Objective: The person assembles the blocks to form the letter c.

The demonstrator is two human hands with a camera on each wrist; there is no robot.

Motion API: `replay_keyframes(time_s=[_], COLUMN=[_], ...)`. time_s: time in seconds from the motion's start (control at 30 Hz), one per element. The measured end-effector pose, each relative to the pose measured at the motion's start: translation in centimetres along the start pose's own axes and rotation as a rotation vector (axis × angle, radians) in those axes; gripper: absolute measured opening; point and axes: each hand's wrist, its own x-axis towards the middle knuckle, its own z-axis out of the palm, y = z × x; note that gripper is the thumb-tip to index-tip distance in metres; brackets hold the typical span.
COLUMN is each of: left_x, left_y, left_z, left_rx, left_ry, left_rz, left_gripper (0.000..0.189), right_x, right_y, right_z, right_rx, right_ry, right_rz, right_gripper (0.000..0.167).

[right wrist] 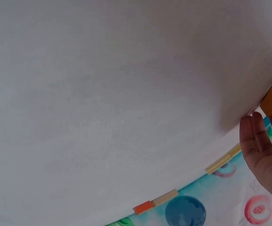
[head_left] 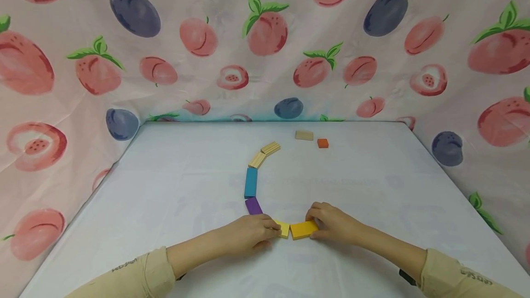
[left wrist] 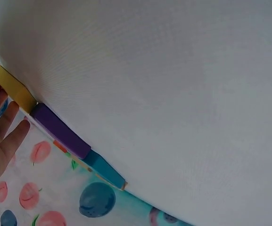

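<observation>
A curved row of blocks lies on the table. My left hand (head_left: 253, 234) pinches a yellow block (head_left: 284, 229) near the row's front end, covering part of it. Just right of that, my right hand (head_left: 337, 225) holds the right end of an orange-yellow block (head_left: 303, 230) between thumb and fingers. The two blocks nearly meet at their facing ends. Behind the left hand, a purple block (head_left: 254, 205) leads to a blue block (head_left: 250, 182). In the left wrist view, fingertips lie along the side of the yellow block (left wrist: 14, 89).
Past the blue block, two plain wooden blocks, one smooth (head_left: 257, 160) and one ridged (head_left: 271, 148), continue the curve. Farther back, another plain block (head_left: 304, 135) lies near a small orange-red block (head_left: 323, 143). A fruit-patterned cloth (head_left: 232, 36) hangs around the white table (head_left: 186, 164).
</observation>
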Motion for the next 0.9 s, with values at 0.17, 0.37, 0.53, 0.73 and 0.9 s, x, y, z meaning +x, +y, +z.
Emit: replay_keyframes(time_s=[0.17,0.37,0.53,0.73,0.9], left_x=[0.17,0.39,0.47,0.51,0.56], left_y=[0.0,-0.09,-0.08,-0.14,-0.33], left_z=[-0.12,-0.3,-0.52,-0.8,-0.73], left_rx=[0.024,0.032,0.015,-0.034,-0.106], left_ry=[-0.001,0.0,-0.014,-0.026,-0.01], left_rz=[0.016,0.022,0.011,-0.005,-0.01], left_gripper=[0.03,0.03,0.029,0.03,0.031], right_x=[0.07,0.1,0.09,0.19,0.29], right_y=[0.09,0.05,-0.07,-0.04,0.1], right_z=[0.12,0.18,0.16,0.06,-0.55], right_rx=[-0.007,-0.03,-0.041,-0.014,0.06], right_ry=[0.007,0.024,0.034,0.013,-0.035], right_rz=[-0.009,-0.019,-0.026,-0.025,-0.003], right_gripper=[0.027,0.027,0.028,0.032,0.038])
